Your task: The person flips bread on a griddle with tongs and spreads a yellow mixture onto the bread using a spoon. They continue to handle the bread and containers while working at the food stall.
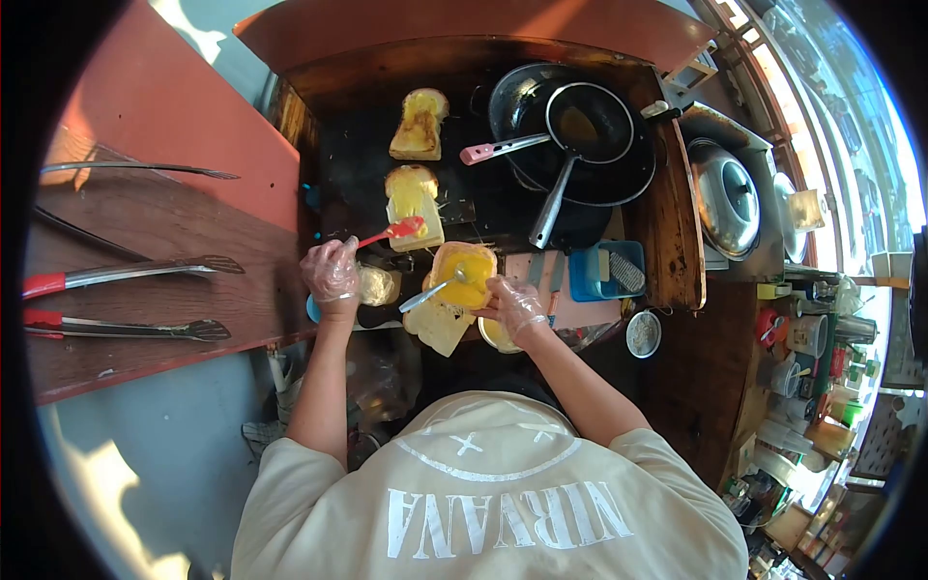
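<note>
My left hand (332, 269), in a clear plastic glove, is closed around the handle of a red basting brush (396, 230). The brush head touches a bread slice (414, 205) with a yellow coating on the black griddle (358, 135). My right hand (517, 307), also gloved, grips the edge of what looks like a small yellow bowl (474, 290). A metal spoon (430, 292) leans in the yellow contents. Pale bread slices (443, 332) lie partly beneath the bowl. Farther back on the griddle is a browned, yellow-coated bread slice (420, 124).
Black frying pans (590, 121) are stacked at back right, with pink-handled tongs (503, 148) across them. A blue container (592, 273) holds a grater (626, 274). Red-handled tongs (126, 275) rest on the left wooden board (174, 213). A wooden wall (672, 242) borders the right.
</note>
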Tool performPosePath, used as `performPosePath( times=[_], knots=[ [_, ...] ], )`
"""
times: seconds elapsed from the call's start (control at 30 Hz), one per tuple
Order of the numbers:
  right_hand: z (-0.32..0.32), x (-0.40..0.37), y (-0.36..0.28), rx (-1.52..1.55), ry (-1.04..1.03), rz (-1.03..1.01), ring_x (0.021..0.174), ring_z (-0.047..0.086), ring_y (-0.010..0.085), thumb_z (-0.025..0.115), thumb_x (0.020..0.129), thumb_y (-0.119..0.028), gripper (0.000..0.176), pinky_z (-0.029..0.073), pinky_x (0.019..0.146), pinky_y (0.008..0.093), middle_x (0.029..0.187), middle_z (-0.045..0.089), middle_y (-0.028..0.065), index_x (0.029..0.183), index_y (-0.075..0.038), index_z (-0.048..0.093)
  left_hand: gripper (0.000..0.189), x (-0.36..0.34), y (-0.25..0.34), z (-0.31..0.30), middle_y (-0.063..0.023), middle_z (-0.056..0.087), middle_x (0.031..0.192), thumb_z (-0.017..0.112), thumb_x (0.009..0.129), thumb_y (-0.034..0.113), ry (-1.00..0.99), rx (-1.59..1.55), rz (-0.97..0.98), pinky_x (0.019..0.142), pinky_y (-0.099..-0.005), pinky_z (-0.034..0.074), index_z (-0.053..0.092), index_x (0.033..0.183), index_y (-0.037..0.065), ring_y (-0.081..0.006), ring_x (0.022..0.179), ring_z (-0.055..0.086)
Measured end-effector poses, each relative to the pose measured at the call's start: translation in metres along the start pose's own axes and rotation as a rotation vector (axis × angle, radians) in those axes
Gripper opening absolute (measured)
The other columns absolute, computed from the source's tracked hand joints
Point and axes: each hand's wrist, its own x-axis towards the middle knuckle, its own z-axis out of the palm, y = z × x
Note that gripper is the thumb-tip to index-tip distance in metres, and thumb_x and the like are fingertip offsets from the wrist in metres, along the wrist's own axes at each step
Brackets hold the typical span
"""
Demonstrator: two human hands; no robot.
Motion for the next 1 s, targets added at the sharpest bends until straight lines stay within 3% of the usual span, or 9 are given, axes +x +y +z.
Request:
performPosePath(
  times=[0.13,0.23,0.3,0.4,0.5,0.67,0.77,0.9,1.0],
  knots=[
    [-0.012,0.002,0.007,0.004,-0.048,0.017,0.092,0.066,0.0294,0.068,0.086,-0.014,0.033,0.064,0.074,0.0401,0.096,0.057,0.0141,0.105,0.012,0.059,0.024,0.005,0.013,0.003,-0.0036,0.063,0.085,0.071,0.074,0.005,-0.034,0.039,-0.139,0.068,-0.0424,0.048,0.073,0.095,0.018,-0.0278,0.081,0.062],
    [-0.015,0.001,0.002,-0.009,-0.094,0.037,0.097,0.068,0.0316,0.064,0.090,-0.015,0.031,0.063,0.080,0.0436,0.108,0.063,0.0188,0.107,0.009,0.055,0.027,-0.011,0.038,-0.019,-0.0046,0.065,0.087,0.071,0.074,0.004,-0.166,0.096,-0.128,0.070,-0.0433,0.048,0.074,0.097,0.018,-0.0290,0.081,0.062],
    [-0.016,-0.005,-0.001,0.012,-0.029,0.053,0.091,0.067,0.0294,0.068,0.085,-0.016,0.036,0.064,0.073,0.0384,0.099,0.059,0.0165,0.106,0.013,0.059,0.028,-0.029,0.047,-0.027,-0.0053,0.066,0.089,0.071,0.075,0.004,-0.163,0.109,-0.117,0.070,-0.0439,0.048,0.074,0.099,0.018,-0.0298,0.081,0.062],
    [-0.023,-0.013,-0.006,-0.015,-0.073,0.054,0.093,0.067,0.0296,0.068,0.085,-0.017,0.039,0.064,0.073,0.0380,0.104,0.060,0.0186,0.109,0.013,0.059,0.027,-0.026,0.053,-0.026,-0.0083,0.066,0.089,0.070,0.076,0.006,-0.124,0.093,-0.290,0.071,-0.0453,0.049,0.073,0.101,0.017,-0.0324,0.081,0.062],
    [-0.030,-0.018,-0.008,-0.055,-0.066,0.081,0.096,0.067,0.0300,0.069,0.085,-0.017,0.041,0.064,0.074,0.0384,0.110,0.060,0.0201,0.112,0.013,0.059,0.027,0.012,0.045,0.003,-0.0096,0.065,0.088,0.068,0.077,0.005,-0.006,0.101,-0.224,0.071,-0.0461,0.049,0.072,0.102,0.015,-0.0329,0.081,0.062],
    [-0.049,-0.034,-0.008,-0.070,-0.086,0.068,0.100,0.066,0.0306,0.069,0.086,-0.016,0.043,0.064,0.075,0.0394,0.116,0.060,0.0208,0.114,0.014,0.058,0.028,-0.025,0.081,-0.007,-0.0106,0.066,0.088,0.066,0.078,0.005,-0.135,0.180,-0.159,0.072,-0.0453,0.049,0.072,0.104,0.014,-0.0336,0.082,0.063],
    [-0.059,-0.045,-0.012,-0.067,-0.114,0.070,0.104,0.065,0.0311,0.068,0.087,-0.015,0.045,0.064,0.076,0.0406,0.118,0.060,0.0203,0.117,0.016,0.055,0.027,-0.051,0.089,-0.018,-0.0111,0.066,0.087,0.066,0.080,0.006,-0.056,0.093,-0.203,0.071,-0.0461,0.050,0.072,0.105,0.014,-0.0339,0.081,0.063],
    [-0.074,-0.049,-0.011,-0.077,-0.130,0.086,0.106,0.065,0.0323,0.067,0.088,-0.013,0.047,0.064,0.077,0.0419,0.119,0.059,0.0216,0.121,0.016,0.051,0.028,-0.001,0.085,-0.007,-0.0129,0.067,0.090,0.065,0.080,0.005,0.032,0.259,-0.307,0.073,-0.0470,0.050,0.071,0.107,0.012,-0.0347,0.082,0.063],
    [-0.082,-0.055,-0.006,-0.076,-0.117,0.087,0.107,0.065,0.0330,0.067,0.088,-0.014,0.049,0.063,0.077,0.0419,0.120,0.059,0.0225,0.123,0.016,0.050,0.026,0.004,0.094,-0.005,-0.0139,0.066,0.091,0.063,0.081,0.004,-0.109,0.327,-0.312,0.074,-0.0462,0.050,0.071,0.105,0.010,-0.0351,0.084,0.063]
  ],
)
